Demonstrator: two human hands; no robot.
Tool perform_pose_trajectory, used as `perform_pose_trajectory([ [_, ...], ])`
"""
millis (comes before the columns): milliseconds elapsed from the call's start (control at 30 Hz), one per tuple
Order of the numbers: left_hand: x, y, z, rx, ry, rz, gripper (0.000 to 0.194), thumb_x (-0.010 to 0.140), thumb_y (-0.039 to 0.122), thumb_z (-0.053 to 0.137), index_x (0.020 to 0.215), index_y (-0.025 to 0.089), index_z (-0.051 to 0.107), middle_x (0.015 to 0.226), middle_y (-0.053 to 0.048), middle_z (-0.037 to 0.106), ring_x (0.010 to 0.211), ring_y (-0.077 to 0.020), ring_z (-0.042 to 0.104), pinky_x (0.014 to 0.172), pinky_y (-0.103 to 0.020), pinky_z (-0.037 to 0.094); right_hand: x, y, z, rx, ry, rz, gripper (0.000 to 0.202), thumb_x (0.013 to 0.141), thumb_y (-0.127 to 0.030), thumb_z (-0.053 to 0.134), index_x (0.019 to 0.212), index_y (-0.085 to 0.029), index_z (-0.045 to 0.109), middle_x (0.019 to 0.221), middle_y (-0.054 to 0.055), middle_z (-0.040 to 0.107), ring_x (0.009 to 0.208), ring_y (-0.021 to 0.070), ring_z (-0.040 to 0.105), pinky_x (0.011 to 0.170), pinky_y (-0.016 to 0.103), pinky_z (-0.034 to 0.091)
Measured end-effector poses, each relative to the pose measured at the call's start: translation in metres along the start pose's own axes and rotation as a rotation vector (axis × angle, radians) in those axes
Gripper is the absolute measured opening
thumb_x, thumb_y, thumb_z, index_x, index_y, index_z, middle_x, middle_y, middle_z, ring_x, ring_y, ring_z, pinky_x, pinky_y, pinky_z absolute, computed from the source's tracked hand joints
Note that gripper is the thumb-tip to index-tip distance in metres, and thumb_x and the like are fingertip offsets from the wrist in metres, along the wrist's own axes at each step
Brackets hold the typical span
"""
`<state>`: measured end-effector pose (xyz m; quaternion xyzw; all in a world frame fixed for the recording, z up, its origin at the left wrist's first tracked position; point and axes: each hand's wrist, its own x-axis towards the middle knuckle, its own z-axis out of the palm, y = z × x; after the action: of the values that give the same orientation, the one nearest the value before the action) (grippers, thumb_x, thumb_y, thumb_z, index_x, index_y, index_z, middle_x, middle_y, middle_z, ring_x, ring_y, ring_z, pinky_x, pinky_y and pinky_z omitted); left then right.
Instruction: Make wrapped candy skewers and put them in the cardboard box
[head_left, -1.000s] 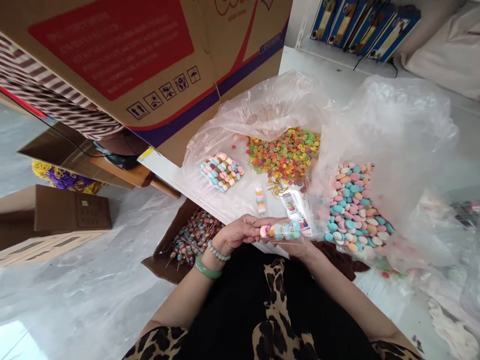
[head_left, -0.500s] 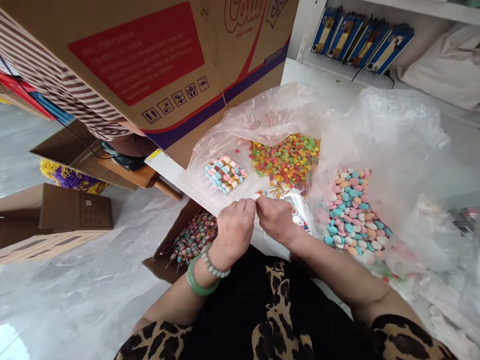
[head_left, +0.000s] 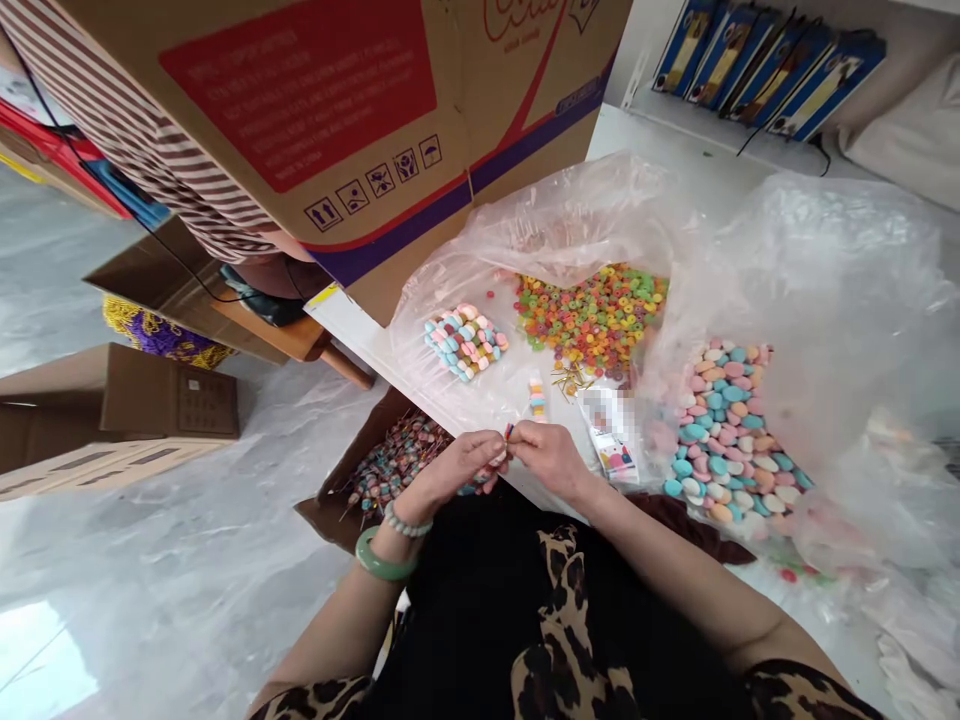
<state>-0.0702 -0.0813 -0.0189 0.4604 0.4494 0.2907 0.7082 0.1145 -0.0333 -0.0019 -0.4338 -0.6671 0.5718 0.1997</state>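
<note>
My left hand (head_left: 469, 462) and my right hand (head_left: 551, 457) meet fingertip to fingertip over the table's front edge. Between them shows the end of a small striped, multicoloured piece (head_left: 509, 432), pinched by my right thumb and finger. My left fingers are curled around something pale, mostly hidden. Just beyond my hands lies a short stack of pastel candies (head_left: 537, 397) on clear plastic. Thin gold pieces (head_left: 571, 380) and a printed card (head_left: 616, 462) lie nearby. Farther left is a block of stacked pastel candies (head_left: 466, 342).
Ring-shaped gummies (head_left: 592, 315) and loose pastel candies (head_left: 731, 425) lie on plastic sheeting (head_left: 810, 290). A large carton (head_left: 375, 240) stands at the back left. An open box of candy sticks (head_left: 394, 465) sits below the table edge. A person in a striped top (head_left: 157, 130) is behind the carton.
Both hands have drawn back toward my body, still together. The short candy stack, mostly hidden before, now shows fully. The view has shifted slightly.
</note>
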Motion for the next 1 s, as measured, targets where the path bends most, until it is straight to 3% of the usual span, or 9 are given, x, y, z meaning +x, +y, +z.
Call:
perform_pose_trajectory([
  [133, -0.018, 0.021, -0.006, 0.856, 0.163, 0.26, 0.04, 0.093, 0.053, 0.047, 0.087, 0.018, 0.066, 0.073, -0.002, 0.056, 0.069, -0.0142, 0.052, 0.066, -0.026, 0.039, 0.004, 0.009, 0.005, 0.608, -0.318, 0.415, 0.027, 0.068, -0.042, 0.067, 0.073, -0.018, 0.058, 0.051, -0.005, 0.049, 0.042, 0.0067, 0.03, 0.044, 0.023, 0.021],
  [233, -0.032, 0.023, -0.008, 1.233, 0.167, 0.309, 0.038, 0.096, 0.048, 0.041, 0.095, 0.021, 0.067, 0.079, -0.005, 0.06, 0.074, -0.0169, 0.055, 0.069, -0.029, 0.037, 0.002, 0.008, 0.01, 0.537, -0.386, 0.401, 0.023, 0.072, -0.041, 0.064, 0.071, -0.018, 0.058, 0.048, -0.007, 0.044, 0.041, 0.0074, 0.033, 0.044, 0.022, 0.022],
  [333, -0.05, 0.006, -0.019, 1.384, 0.188, 0.073, 0.036, 0.096, 0.046, 0.042, 0.088, 0.021, 0.068, 0.08, -0.007, 0.063, 0.075, -0.0187, 0.059, 0.069, -0.029, 0.038, 0.006, 0.001, 0.009, 0.003, -0.257, 0.218, 0.013, 0.079, -0.028, 0.058, 0.07, -0.02, 0.063, 0.051, -0.005, 0.05, 0.049, 0.0099, 0.044, 0.051, 0.023, 0.028],
  [467, -0.067, -0.022, -0.039, 1.522, 0.365, -0.431, 0.026, 0.089, 0.037, 0.056, 0.102, 0.018, 0.068, 0.092, -0.014, 0.069, 0.081, -0.0286, 0.065, 0.075, -0.038, 0.042, 0.04, -0.009, -0.009, -0.544, 0.111, 0.023, 0.023, 0.089, -0.024, 0.047, 0.077, -0.023, 0.067, 0.073, 0.0, 0.065, 0.069, 0.0152, 0.056, 0.063, 0.026, 0.034],
  [533, -0.065, -0.025, -0.039, 1.483, 0.399, -0.446, 0.029, 0.088, 0.037, 0.057, 0.107, 0.017, 0.066, 0.098, -0.017, 0.07, 0.087, -0.0321, 0.066, 0.078, -0.041, 0.043, 0.07, -0.011, -0.017, -0.669, 0.275, 0.007, 0.026, 0.091, -0.022, 0.043, 0.09, -0.023, 0.068, 0.088, 0.003, 0.068, 0.079, 0.018, 0.058, 0.067, 0.028, 0.037],
  [600, -0.056, -0.019, -0.033, 1.346, 0.398, -0.335, 0.026, 0.091, 0.037, 0.052, 0.105, 0.02, 0.066, 0.101, -0.014, 0.071, 0.091, -0.0292, 0.067, 0.079, -0.037, 0.044, 0.102, -0.01, -0.021, -0.751, 0.339, -0.031, 0.031, 0.092, -0.018, 0.039, 0.106, -0.023, 0.067, 0.105, 0.006, 0.066, 0.086, 0.0193, 0.058, 0.07, 0.029, 0.039],
  [767, -0.022, -0.002, -0.016, 1.006, 0.401, -0.163, 0.02, 0.09, 0.034, 0.052, 0.088, 0.024, 0.069, 0.094, -0.006, 0.073, 0.089, -0.0227, 0.067, 0.077, -0.03, 0.045, 0.159, 0.005, -0.023, -0.811, 0.267, -0.026, 0.031, 0.096, -0.023, 0.039, 0.106, -0.021, 0.067, 0.11, 0.008, 0.062, 0.084, 0.0186, 0.058, 0.072, 0.029, 0.04],
  [900, 0.006, -0.003, -0.017, 0.464, 0.566, -0.008, 0.015, 0.079, 0.034, 0.066, 0.086, 0.022, 0.072, 0.086, -0.007, 0.073, 0.079, -0.0217, 0.067, 0.072, -0.031, 0.05, 0.163, 0.016, -0.032, -0.678, 0.324, -0.032, 0.029, 0.095, -0.022, 0.041, 0.096, -0.018, 0.07, 0.1, 0.007, 0.066, 0.09, 0.0186, 0.058, 0.08, 0.028, 0.041],
  [1000, 0.025, 0.001, -0.014, -0.124, 0.58, -0.008, 0.033, 0.074, 0.042, 0.071, 0.095, 0.016, 0.07, 0.08, -0.006, 0.07, 0.059, -0.0163, 0.064, 0.058, -0.029, 0.051, 0.132, 0.017, -0.03, -0.63, 0.406, -0.115, 0.028, 0.095, -0.02, 0.041, 0.096, -0.017, 0.069, 0.096, 0.007, 0.067, 0.091, 0.0188, 0.059, 0.082, 0.029, 0.042],
])
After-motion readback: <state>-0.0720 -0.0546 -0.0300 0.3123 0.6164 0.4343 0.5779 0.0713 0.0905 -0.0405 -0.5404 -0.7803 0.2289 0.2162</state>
